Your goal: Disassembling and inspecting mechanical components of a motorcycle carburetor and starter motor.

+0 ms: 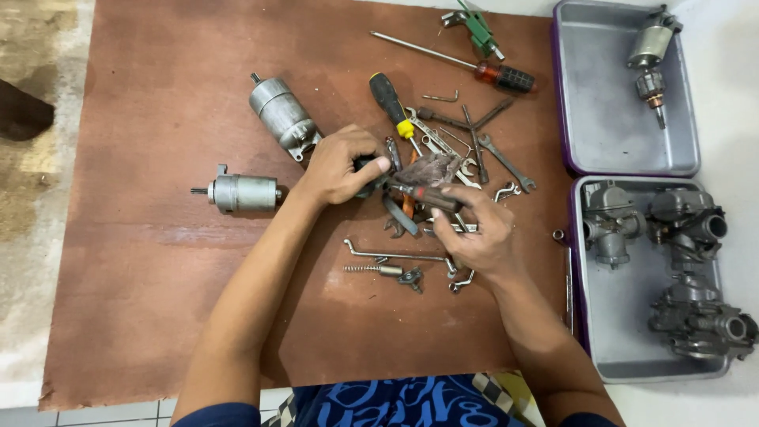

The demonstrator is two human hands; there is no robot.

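Board: I see a reddish-brown board (158, 300) filling most of the frame, with pale floor at the left edge.
Left of centre: two grey cylindrical motors lie apart, one (241, 192) at mid-left with its shaft pointing left, the other (283, 115) above it, tilted.
Left hand: my left hand (338, 168) is curled shut around a small dark part (365, 168), just left of the tool pile.
Right hand: my right hand (474, 229) pinches a screwdriver with a dark red handle (427, 194), its tip aimed at the dark part; a brownish rag (427, 168) lies just behind it.
Clutter: spanners (506, 162), a black-and-yellow screwdriver (391, 103), a long red-handled screwdriver (474, 67), a green tool (478, 30) and a bent rod (395, 255) crowd around both hands.
Upper right tray: a metal tray with a purple rim (609, 126) holds one motor armature (652, 59) in its top right corner.
Lower right tray: a second tray (624, 332) holds several grey carburettors (688, 229), packed close together.
Labels: I can make out none.
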